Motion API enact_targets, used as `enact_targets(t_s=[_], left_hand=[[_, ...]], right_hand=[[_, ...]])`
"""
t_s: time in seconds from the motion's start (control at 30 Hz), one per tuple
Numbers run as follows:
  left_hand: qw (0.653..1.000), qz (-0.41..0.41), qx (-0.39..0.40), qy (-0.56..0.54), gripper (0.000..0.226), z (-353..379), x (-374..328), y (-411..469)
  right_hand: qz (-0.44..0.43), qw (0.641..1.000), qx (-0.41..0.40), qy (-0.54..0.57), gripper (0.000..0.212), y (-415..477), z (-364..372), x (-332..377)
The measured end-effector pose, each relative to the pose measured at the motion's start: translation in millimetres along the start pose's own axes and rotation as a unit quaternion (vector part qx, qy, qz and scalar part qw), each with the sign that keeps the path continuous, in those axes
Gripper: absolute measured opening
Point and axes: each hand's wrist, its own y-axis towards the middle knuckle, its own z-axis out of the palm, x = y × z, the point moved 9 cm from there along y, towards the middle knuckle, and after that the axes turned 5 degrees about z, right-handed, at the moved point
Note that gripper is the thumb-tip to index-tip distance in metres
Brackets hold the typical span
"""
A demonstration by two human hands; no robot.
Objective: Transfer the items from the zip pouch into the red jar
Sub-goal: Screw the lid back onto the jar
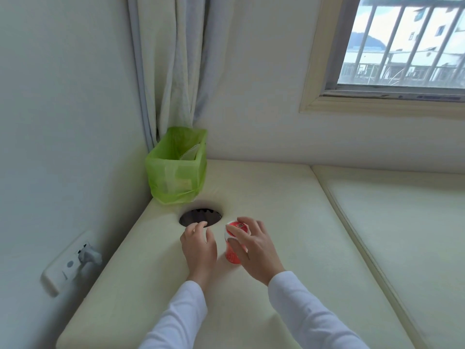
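The red jar stands on the cream padded surface, with a white label patch on its red top. My right hand wraps around it from the right, thumb on its front and fingers over the top. Just to the left, my left hand hovers with its fingers curled loosely and holds nothing that I can see. Its fingertips reach the edge of a dark oval thing lying flat on the surface; whether that is the zip pouch I cannot tell.
A bin lined with a green bag stands in the corner behind the dark oval thing. A wall socket with a plug is on the left wall. A curtain hangs above the bin, and a barred window is at upper right.
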Motion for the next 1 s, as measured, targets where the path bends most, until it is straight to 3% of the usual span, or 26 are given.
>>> enact_targets(t_s=[0.27,0.5,0.67,0.8,0.9,1.0], left_hand=[[1.000,-0.002,0.000,0.006,0.029,-1.9,2.7,-1.5],[1.000,0.012,-0.002,0.013,0.028,1.6,1.2,1.7],[1.000,0.022,-0.004,0.012,0.026,-0.5,-8.3,4.2],[0.999,0.032,-0.002,0.017,0.027,-2.1,-12.6,3.7],[0.999,0.038,0.019,0.024,0.029,-0.1,-13.4,1.9],[0.993,0.057,0.044,0.096,0.032,2.4,-10.1,1.2]], right_hand=[[0.008,0.995,0.015,-0.102,0.034,-7.8,19.3,-2.6],[0.010,0.994,-0.004,-0.106,0.033,-11.0,25.6,-7.4],[-0.001,0.992,-0.062,-0.113,0.031,-13.3,24.2,-5.5],[0.016,0.992,-0.044,-0.119,0.034,-12.5,23.4,-7.5],[0.030,0.994,0.002,-0.110,0.040,-11.4,24.4,-8.7],[0.072,0.997,0.031,0.003,0.073,-9.8,15.4,-15.2]])
